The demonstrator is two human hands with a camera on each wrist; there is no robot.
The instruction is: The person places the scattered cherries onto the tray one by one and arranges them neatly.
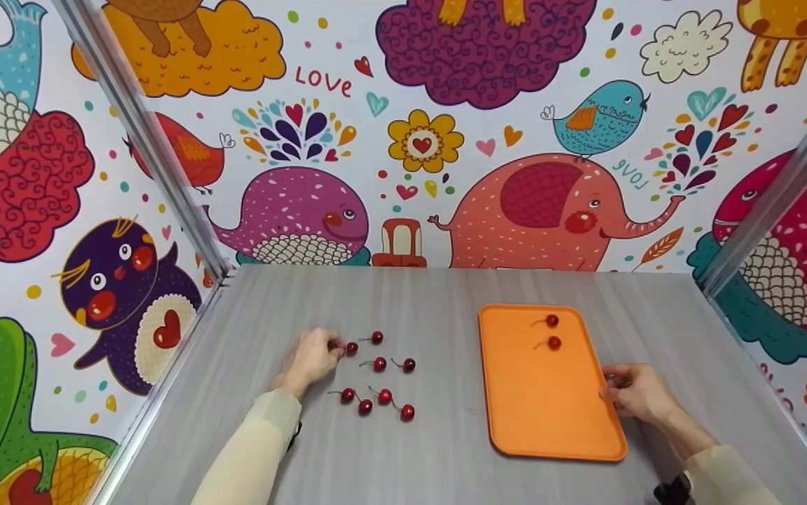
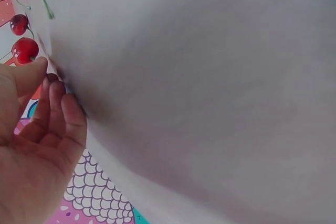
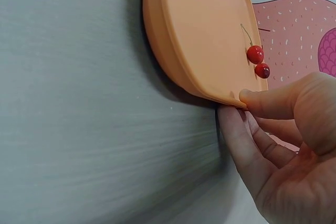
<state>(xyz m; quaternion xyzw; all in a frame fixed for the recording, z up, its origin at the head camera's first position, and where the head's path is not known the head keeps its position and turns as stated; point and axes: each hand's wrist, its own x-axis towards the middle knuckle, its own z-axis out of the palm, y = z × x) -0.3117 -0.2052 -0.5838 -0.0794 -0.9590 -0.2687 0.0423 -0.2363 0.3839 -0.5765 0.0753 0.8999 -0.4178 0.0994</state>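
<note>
My left hand (image 1: 315,356) is at the left cluster of cherries, its thumb and fingertips pinching the stem of one red cherry (image 2: 25,51). That cherry (image 1: 352,348) sits at the fingertips, close beside another cherry (image 1: 377,337). On the right, my right hand (image 1: 640,393) grips the right rim of an orange tray (image 1: 550,414), thumb on top of the edge and fingers below it. Two cherries with stems, an upper one (image 1: 552,320) and a lower one (image 1: 554,343), lie near the tray's far end.
Several more cherries, among them a dark one (image 1: 409,365) and a near one (image 1: 407,412), lie loose on the grey wood-grain table (image 1: 438,463). Printed panels with cartoon animals stand behind and at both sides, with metal posts (image 1: 158,154) at the corners.
</note>
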